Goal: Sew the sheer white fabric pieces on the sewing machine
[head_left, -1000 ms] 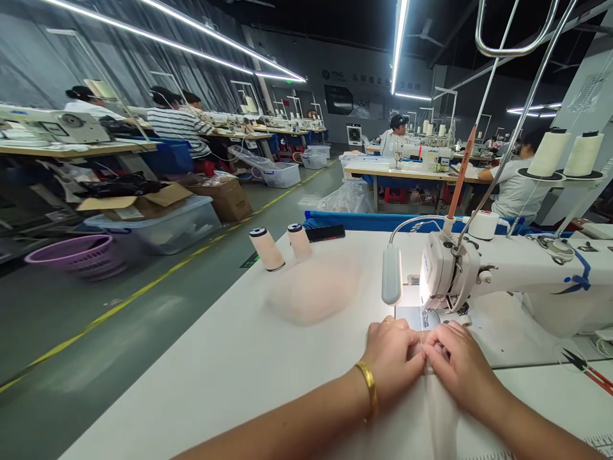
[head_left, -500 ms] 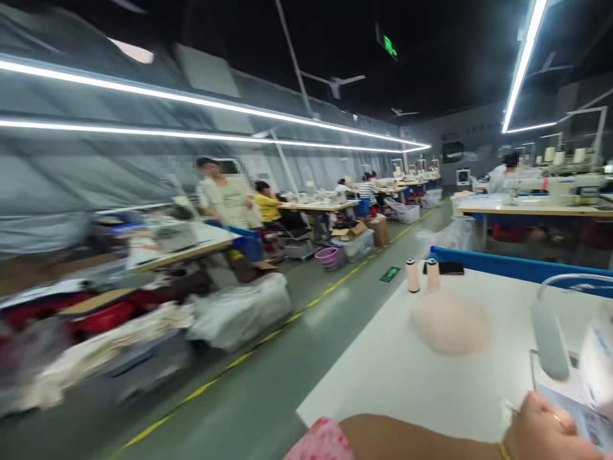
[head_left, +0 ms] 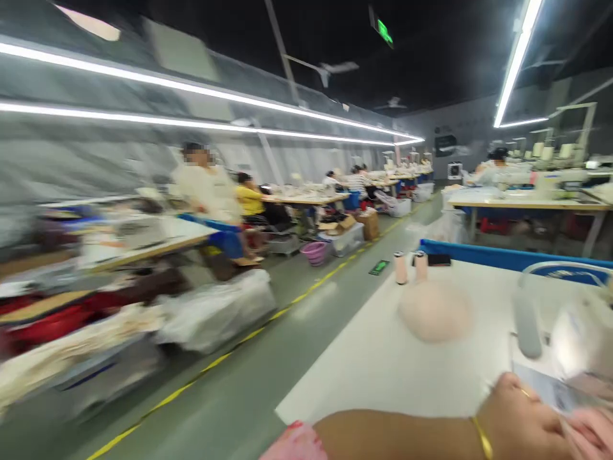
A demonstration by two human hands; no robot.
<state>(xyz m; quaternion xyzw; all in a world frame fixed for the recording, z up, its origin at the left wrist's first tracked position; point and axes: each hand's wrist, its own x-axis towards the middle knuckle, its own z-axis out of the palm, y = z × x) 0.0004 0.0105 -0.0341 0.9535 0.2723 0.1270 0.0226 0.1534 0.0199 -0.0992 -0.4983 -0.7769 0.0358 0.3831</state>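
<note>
My left hand (head_left: 524, 415), with a gold bracelet and a ring, is closed low at the right, over the white table (head_left: 373, 370). A small pale bit shows past its knuckles, too blurred to name. At the right edge my right hand (head_left: 594, 427) is close beside the left, cut off and smeared. Just beyond them is the blurred head of a sewing machine (head_left: 579, 338) with a bright light. A grey lamp-like piece (head_left: 527, 322) stands left of it. Farther up the table lie a rounded beige piece (head_left: 435, 311) and two spools of pale pink thread (head_left: 401, 268).
A dark flat object (head_left: 431, 260) lies behind the spools, by a blue strip (head_left: 507, 257) along the table's far edge. An aisle with a yellow floor line (head_left: 253, 334) runs leftward of the table. A person (head_left: 208, 188) stands across it, near wrapped bundles (head_left: 220, 310).
My view has turned slightly to the right, so the scene has shifted left. More of my right hand now shows beside the left. The left hand stays closed.
</note>
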